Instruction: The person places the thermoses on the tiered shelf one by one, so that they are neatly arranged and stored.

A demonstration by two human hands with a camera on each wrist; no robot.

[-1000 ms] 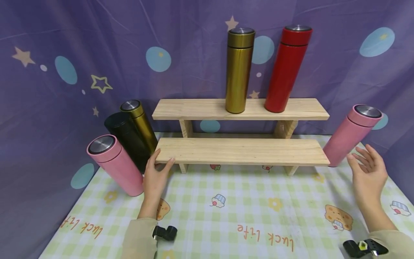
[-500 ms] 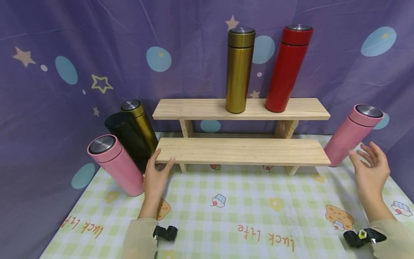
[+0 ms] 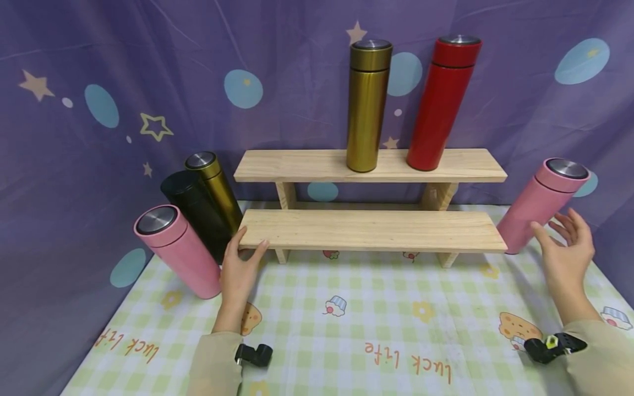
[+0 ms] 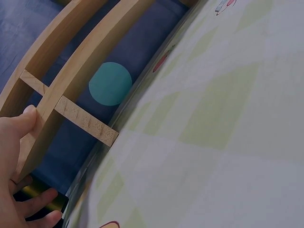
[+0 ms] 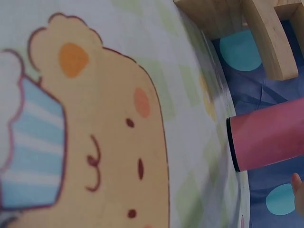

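A two-step wooden shelf (image 3: pixel 372 230) stands on the table. My left hand (image 3: pixel 240 276) holds the left end of its lower step; in the left wrist view the thumb (image 4: pixel 28 118) lies against the board and the other fingers reach past its end. At the right end stands a pink thermos bottle (image 3: pixel 537 206) with a steel-topped lid. My right hand (image 3: pixel 568 257) is close beside it, fingers loosely bent and nothing in them. A gap shows between fingertip (image 5: pixel 298 187) and pink bottle (image 5: pixel 270 135) in the right wrist view. Most of that hand is outside that view.
A gold bottle (image 3: pixel 367 110) and a red bottle (image 3: pixel 444 107) stand on the upper step. Left of the shelf are another pink bottle (image 3: pixel 180 253), a black bottle (image 3: pixel 198 214) and a gold one (image 3: pixel 218 184). A purple curtain (image 3: pixel 307 33) hangs behind the checked tablecloth (image 3: pixel 307 341).
My right hand drifted slightly right, then moved forward and closer to the pink bottle at the right. The left hand keeps its hold on the shelf, and the bottles stay where they were.
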